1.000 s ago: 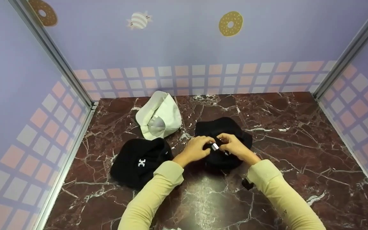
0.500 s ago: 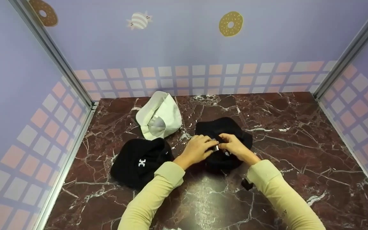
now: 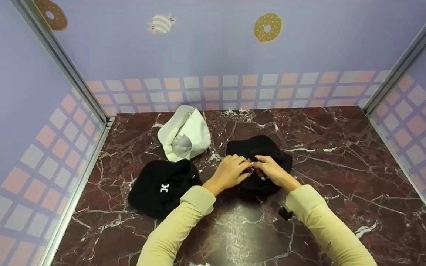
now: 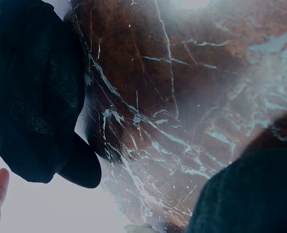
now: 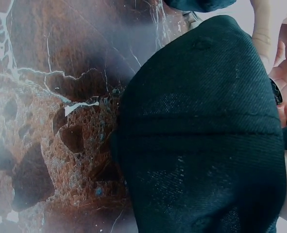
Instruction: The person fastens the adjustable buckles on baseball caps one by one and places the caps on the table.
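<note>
A black baseball cap lies on the marbled tabletop with both hands over its back part. My left hand pinches the cap's small metal buckle, which the fingertips mostly cover in the head view. From the right, my right hand pinches the strap beside it, its fingertips meeting the left ones. The right wrist view shows the cap's fabric up close, with a bit of the buckle between the fingers. In the left wrist view the same cap hides most of the hands.
Another black cap with a small white emblem lies left of the left forearm. Behind it a white cap rests on its side. Purple patterned walls enclose the tabletop at the back and sides.
My left hand has shifted slightly right, its fingers closing over the silver buckle that showed between the hands. The right hand stays nearly in place. All the caps lie as before.
</note>
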Tool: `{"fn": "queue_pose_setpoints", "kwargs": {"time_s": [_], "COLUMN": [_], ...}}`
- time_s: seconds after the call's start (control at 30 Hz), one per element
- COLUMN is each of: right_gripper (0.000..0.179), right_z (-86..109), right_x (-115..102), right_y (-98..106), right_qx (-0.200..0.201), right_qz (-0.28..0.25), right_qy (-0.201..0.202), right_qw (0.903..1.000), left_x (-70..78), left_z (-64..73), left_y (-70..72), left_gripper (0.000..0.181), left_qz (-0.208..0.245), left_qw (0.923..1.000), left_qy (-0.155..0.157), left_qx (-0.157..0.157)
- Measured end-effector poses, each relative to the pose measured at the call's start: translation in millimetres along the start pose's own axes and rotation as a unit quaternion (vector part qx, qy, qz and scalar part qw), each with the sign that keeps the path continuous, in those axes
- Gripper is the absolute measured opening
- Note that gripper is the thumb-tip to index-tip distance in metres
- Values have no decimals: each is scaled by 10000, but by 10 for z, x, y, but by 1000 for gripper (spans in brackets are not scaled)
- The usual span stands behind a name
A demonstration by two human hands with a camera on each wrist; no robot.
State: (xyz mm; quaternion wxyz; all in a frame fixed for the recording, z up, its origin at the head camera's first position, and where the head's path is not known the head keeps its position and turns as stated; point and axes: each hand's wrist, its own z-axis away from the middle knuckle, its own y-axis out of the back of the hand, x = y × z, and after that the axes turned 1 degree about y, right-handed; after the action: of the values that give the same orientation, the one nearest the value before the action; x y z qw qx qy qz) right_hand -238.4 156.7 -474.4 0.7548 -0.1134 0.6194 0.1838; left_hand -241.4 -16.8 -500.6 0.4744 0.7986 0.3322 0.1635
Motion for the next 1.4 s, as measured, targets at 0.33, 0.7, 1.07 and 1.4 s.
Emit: {"fn": "queue_pose_setpoints", "kwargs": {"time_s": [0.33,0.7,1.07,1.4], "right_gripper": [27,29,32,8], "right_z": [-83,-85,-90,-65], "right_x": [101,92,85,-18], "right_y": [43,47,36,-2], "right_qx": [8,264,349,1142], "right_qz": [5,-354,-33,-261], "right_qy": [52,-94,-91,251], "right_qw": [10000,9990,9993,9928], "left_x": [43,109,125,60], "left_z": [-13,-8,-20,38], "left_y": [-22,-64,-113,-126], "left_gripper": [27,21,19,19], "left_qz": [-703,-1125,-1267,-1132], "left_qw": [9973,9865,9830,9859], "left_qy": [-116,-166,-48,2], "left_qx": [164,1183,1328,1236]}}
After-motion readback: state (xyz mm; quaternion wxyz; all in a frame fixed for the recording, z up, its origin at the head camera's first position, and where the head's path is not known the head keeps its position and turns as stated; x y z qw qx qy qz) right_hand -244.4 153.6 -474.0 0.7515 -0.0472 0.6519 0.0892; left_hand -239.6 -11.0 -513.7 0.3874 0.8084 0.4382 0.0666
